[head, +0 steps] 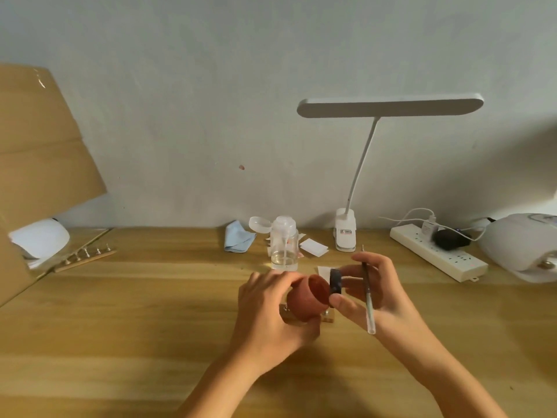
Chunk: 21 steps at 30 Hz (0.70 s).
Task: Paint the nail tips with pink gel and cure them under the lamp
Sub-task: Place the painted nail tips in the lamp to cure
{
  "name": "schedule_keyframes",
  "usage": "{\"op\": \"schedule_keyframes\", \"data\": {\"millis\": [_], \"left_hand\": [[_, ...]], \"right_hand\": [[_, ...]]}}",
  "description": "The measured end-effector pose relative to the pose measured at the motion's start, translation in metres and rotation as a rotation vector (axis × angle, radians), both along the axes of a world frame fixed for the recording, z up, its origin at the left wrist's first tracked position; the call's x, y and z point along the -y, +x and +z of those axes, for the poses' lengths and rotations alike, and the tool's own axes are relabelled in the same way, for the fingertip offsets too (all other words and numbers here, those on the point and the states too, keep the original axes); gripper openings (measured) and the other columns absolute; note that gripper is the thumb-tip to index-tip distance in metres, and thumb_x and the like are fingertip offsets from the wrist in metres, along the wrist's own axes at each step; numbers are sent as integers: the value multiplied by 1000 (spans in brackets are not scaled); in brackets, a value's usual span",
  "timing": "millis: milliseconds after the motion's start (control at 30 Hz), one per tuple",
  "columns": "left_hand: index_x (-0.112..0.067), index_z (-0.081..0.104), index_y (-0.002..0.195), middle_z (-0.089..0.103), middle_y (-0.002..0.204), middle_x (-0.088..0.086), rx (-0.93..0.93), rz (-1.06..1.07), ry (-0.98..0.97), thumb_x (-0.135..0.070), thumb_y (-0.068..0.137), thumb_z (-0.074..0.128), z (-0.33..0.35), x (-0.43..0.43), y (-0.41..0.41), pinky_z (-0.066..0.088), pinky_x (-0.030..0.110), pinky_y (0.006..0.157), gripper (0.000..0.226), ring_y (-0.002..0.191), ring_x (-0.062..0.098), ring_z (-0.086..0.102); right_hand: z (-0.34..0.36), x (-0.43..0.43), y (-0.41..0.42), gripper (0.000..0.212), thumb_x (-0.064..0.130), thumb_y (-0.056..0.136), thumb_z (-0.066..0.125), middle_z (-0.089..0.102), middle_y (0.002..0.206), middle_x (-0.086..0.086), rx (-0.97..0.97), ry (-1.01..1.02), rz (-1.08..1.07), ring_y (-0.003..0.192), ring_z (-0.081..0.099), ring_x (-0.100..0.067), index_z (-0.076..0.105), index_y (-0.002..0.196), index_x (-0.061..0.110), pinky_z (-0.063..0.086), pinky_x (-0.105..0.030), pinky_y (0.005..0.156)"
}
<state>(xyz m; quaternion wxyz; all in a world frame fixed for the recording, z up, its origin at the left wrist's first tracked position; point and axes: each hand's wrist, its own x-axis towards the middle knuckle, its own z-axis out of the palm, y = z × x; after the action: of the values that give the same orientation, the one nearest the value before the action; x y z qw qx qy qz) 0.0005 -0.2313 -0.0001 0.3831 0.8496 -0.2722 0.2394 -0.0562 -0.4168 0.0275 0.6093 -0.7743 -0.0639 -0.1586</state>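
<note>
Left hand [265,312]: fingers curled round gel pot [304,300], pot lifted off the bench [120,327] and tipped, mouth toward the right hand.
Right hand [376,294]: thumb and fingertips pinch dark lid [335,282] at the pot mouth. Whether they touch cannot be told. Brush [368,300] is tucked between the fingers of the same hand.
Step (judged): lid going on or coming off, cannot say which. No painting under way.
Nail-tip stand [328,317]: on the bench directly under the left hand, mostly hidden. Tips too small to make out.
Curing lamp [521,245]: well to the right of the right hand, at the frame edge.
Risk 1: tipped pot, so gel could run out at the rim.
Risk 2: right hand doing two jobs, so the brush could slip or smear the skin while the lid is twisted.
Risk 3: pot held right above the stand, so a drip or drop lands on the tips.
Counts: pot 1, lid 1, brush 1, stand under the hand 1.
Beyond the hands: pump bottle [283,245] 1, blue cloth [238,238] 1, desk lamp [388,107] 1, white pads [313,247] at least 3.
Right of the right hand: power strip [437,251] 1.
Far left of the left hand: peg strip [87,257] 1, about five pegs.
</note>
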Motion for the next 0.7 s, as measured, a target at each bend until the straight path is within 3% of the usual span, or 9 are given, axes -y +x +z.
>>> {"op": "schedule_keyframes", "data": {"millis": [133, 200, 333, 467, 633, 700], "left_hand": [[-42, 60, 109, 53, 94, -25, 41, -3, 48, -56, 62, 68, -6, 5, -4, 34, 27, 90, 50, 96, 5, 47], [-40, 62, 107, 51, 92, -23, 48, -14, 70, -57, 63, 67, -6, 5, -6, 31, 26, 92, 48, 96, 4, 46], [-38, 65, 102, 49, 89, -21, 73, -38, 128, -59, 62, 66, -6, 7, -9, 28, 22, 93, 45, 96, 2, 44], [-37, 65, 102, 46, 89, -21, 156, -18, 136, -57, 60, 69, -4, 11, -15, 30, 25, 93, 46, 93, 3, 43], [-33, 66, 113, 51, 95, -18, 242, 29, 107, -53, 61, 72, -5, 15, -19, 36, 32, 90, 56, 94, 8, 48], [-35, 65, 115, 53, 97, -18, 248, 35, 90, -53, 63, 72, -6, 17, -20, 37, 33, 91, 56, 95, 8, 50]], "right_hand": [[2, -2, -1, 65, 25, 66, 81, 69, 113, 9, -33, -3, 51, 108, 65, -10, 49, 122, 23, 55, -36, 90], [4, 2, -2, 61, 26, 66, 80, 70, 113, 7, -59, -9, 77, 108, 66, -11, 52, 120, 20, 55, -38, 90], [5, 13, -5, 54, 26, 68, 81, 72, 111, 6, -127, 1, 131, 106, 67, -9, 57, 116, 20, 57, -26, 82], [7, 19, -5, 50, 31, 67, 82, 74, 105, 4, -137, -52, 121, 100, 69, -11, 60, 111, 22, 56, -38, 89], [4, 7, -3, 38, 47, 68, 79, 70, 79, -5, 8, -98, -1, 75, 65, -29, 65, 94, 23, 53, -50, 73], [0, 2, -1, 41, 61, 72, 74, 66, 70, -3, 89, -187, -80, 66, 61, -23, 63, 86, 24, 51, -44, 64]]}}
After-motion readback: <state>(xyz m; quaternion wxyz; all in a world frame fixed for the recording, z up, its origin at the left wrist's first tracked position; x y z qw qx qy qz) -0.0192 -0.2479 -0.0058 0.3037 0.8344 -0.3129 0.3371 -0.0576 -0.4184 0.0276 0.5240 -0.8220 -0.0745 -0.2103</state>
